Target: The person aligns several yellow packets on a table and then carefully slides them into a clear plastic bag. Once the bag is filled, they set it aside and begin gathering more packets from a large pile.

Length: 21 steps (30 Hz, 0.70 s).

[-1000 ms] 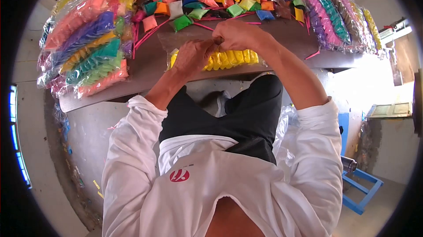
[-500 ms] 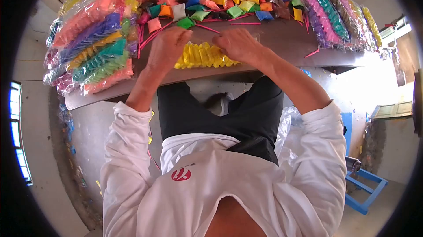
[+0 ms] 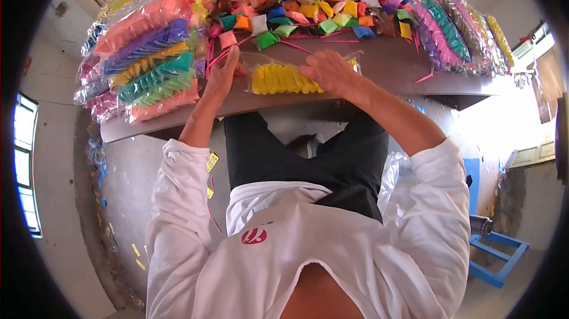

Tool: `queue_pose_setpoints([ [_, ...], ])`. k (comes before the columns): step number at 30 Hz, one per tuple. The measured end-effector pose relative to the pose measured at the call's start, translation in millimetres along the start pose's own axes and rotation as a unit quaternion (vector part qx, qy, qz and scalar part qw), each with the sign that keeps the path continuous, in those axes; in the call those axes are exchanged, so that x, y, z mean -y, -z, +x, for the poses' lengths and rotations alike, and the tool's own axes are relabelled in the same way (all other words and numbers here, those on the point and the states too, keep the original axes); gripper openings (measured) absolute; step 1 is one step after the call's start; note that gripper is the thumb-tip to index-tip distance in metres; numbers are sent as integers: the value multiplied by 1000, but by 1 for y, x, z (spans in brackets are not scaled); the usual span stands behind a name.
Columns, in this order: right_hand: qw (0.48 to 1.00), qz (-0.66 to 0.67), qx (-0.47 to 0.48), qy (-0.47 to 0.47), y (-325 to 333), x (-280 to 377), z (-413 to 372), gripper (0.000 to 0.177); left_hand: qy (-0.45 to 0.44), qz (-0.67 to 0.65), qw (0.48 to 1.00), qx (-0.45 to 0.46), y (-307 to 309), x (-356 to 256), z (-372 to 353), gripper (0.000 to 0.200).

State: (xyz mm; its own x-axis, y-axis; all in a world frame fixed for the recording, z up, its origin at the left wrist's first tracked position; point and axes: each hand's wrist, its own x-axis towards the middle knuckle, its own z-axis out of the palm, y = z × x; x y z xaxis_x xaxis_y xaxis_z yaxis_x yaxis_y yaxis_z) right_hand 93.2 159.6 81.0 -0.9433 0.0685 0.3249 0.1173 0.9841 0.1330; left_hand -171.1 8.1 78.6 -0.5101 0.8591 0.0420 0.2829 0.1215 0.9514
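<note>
A clear bag of yellow packets (image 3: 278, 79) lies on the brown table (image 3: 379, 67) near its front edge. My right hand (image 3: 332, 73) is closed on the bag's right part, with clear plastic showing beyond the fingers. To the left of the bag, my left hand (image 3: 224, 75) is raised beside the bag's end, fingers pointing away from me. Whether it pinches anything is too small to tell. Pink strips (image 3: 294, 47) lie just behind the bag.
Stacked clear bags of coloured packets (image 3: 148, 52) stand at the table's left. A heap of loose coloured packets (image 3: 332, 10) covers the back. More filled bags (image 3: 450, 34) lie at the right. A blue stool frame (image 3: 501, 260) is on the floor at the right.
My left hand has moved away from the bag's top, leaving more of its left end in view. My right hand stays at the bag. The whole view has shifted slightly.
</note>
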Motion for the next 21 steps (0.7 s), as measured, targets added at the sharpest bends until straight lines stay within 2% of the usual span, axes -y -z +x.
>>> queue_pose_setpoints([
  [3,999,-19,-38,25,0,3,-1,8,50,-25,998,3,-3,-2,11,68],
  [5,999,-42,-6,13,0,7,-1,8,82,-52,995,-3,-8,-7,15,66],
  [8,998,-58,28,0,5,9,0,10,71,17,997,3,-18,-26,10,59],
  [11,998,-56,34,-4,5,9,0,11,89,5,995,44,-17,2,31,47],
  [14,998,-57,17,-2,1,8,-2,10,48,65,997,0,-20,-17,15,49],
  [17,998,-60,-6,-2,-6,7,-3,6,-12,116,993,29,-12,6,12,50],
  [21,998,-59,-18,-3,-6,9,-2,7,-43,255,966,-11,-15,4,-13,50],
])
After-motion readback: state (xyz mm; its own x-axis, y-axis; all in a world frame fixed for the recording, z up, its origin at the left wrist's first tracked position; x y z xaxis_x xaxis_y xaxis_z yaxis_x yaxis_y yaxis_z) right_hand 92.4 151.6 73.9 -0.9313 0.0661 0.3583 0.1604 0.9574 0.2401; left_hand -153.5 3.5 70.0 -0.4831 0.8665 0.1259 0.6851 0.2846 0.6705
